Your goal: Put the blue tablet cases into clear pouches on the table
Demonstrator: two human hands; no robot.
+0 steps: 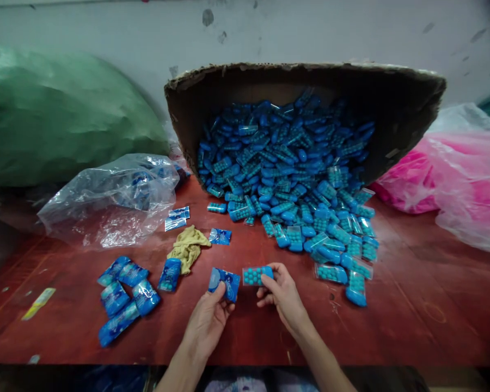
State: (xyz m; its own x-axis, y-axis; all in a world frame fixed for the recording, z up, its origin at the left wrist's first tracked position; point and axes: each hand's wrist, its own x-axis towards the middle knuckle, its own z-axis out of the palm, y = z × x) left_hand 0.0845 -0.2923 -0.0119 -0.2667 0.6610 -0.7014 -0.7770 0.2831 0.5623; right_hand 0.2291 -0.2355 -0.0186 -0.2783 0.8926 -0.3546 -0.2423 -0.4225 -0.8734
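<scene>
My left hand (pixel 207 321) pinches a flat blue printed sachet (pixel 224 283) by its lower edge, just above the red table (pixel 412 321). My right hand (pixel 283 294) holds a small clear packet of blue studded pieces (pixel 256 275) right beside the sachet. The two items almost touch. A tipped cardboard box (pixel 400 109) behind them spills a large heap of the same blue packets (pixel 294 174) onto the table.
Several filled blue sachets (pixel 124 296) lie at the front left, one more (pixel 170 274) beside a crumpled yellow cloth (pixel 188 247). A clear plastic bag (pixel 110 198) and a green sack (pixel 57 114) sit at the left, pink bags (pixel 453 174) at the right.
</scene>
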